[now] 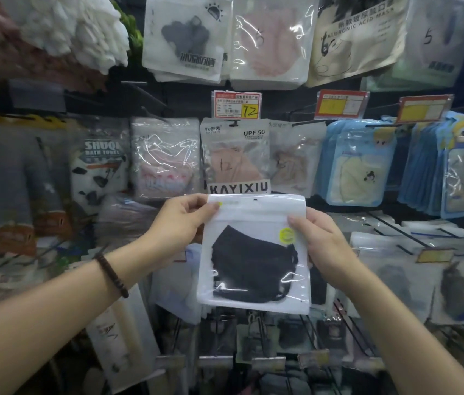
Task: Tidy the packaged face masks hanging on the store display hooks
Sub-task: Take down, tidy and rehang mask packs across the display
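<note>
Item: black mask packet (pixel 253 260), frame centre, apparently off any hook. Left hand (pixel 179 223) grip pinched its 11 o'clock corner; right hand (pixel 322 240) grip pinched the 2 o'clock edge, likely squaring the hang hole (pixel 254 199) for rehanging.

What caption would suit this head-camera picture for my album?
Tidying: left hand and right hand hold a clear plastic pouch containing a black face mask before hanging packaged masks.

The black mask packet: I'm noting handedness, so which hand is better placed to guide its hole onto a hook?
Left, probably. The left hand pinches the packet at its top strip, near the hang hole; the right hand holds the side edge lower down, farther from it.
</note>
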